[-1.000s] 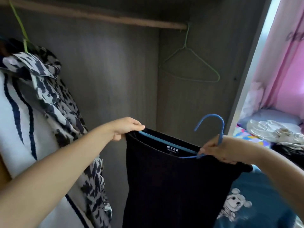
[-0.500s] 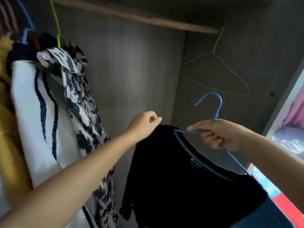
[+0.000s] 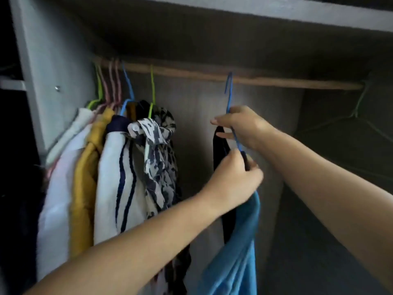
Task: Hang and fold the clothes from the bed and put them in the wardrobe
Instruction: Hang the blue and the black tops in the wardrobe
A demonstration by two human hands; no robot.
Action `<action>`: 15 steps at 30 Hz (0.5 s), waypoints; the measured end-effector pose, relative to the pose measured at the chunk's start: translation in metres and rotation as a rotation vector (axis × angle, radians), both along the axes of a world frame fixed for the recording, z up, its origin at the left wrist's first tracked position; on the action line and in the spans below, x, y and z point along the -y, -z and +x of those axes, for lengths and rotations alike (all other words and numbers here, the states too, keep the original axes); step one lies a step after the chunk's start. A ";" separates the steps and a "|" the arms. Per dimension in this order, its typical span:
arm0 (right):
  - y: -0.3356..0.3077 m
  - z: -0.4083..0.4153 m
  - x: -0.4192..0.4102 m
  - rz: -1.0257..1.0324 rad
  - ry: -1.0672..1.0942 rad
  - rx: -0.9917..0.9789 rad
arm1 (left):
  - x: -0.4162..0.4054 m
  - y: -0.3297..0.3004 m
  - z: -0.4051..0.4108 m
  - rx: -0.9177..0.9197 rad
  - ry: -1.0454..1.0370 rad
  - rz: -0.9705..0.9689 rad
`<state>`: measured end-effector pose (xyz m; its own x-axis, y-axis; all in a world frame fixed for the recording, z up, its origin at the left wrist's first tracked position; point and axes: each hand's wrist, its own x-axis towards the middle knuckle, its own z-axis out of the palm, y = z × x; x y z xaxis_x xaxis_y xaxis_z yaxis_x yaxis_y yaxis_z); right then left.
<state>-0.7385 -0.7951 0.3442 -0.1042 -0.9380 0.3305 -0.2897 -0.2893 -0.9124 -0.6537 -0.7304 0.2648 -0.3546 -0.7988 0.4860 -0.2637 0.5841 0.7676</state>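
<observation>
A black and blue top (image 3: 238,248) hangs on a blue wire hanger (image 3: 229,92) whose hook reaches up to the wooden wardrobe rail (image 3: 276,80). My right hand (image 3: 242,126) grips the hanger just below the hook. Lower down, my left hand (image 3: 234,177) pinches the hanger's near shoulder together with the top's fabric. Seen edge-on, the garment shows a black strip (image 3: 219,145) near my hands and blue cloth lower down.
Several garments on coloured hangers crowd the rail's left end: white, mustard (image 3: 85,188), striped white (image 3: 119,188), black-and-white patterned (image 3: 159,167). An empty green hanger (image 3: 359,111) hangs at the far right. A shelf board (image 3: 276,9) runs above the rail.
Both hands have lifted the hanger with the top up to the rail, and its hook now reaches the rail. The view has tilted upward and left, showing more hung clothes.
</observation>
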 end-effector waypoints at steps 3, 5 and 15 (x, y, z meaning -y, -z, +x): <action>-0.028 0.026 0.018 -0.162 0.020 -0.276 | 0.020 -0.043 0.032 0.079 -0.206 -0.108; -0.045 0.042 0.031 -0.224 -0.044 -0.349 | 0.031 -0.068 0.048 0.230 -0.346 -0.157; -0.011 0.094 0.098 -0.110 -0.124 -0.684 | 0.069 -0.056 0.090 1.140 -0.742 -0.204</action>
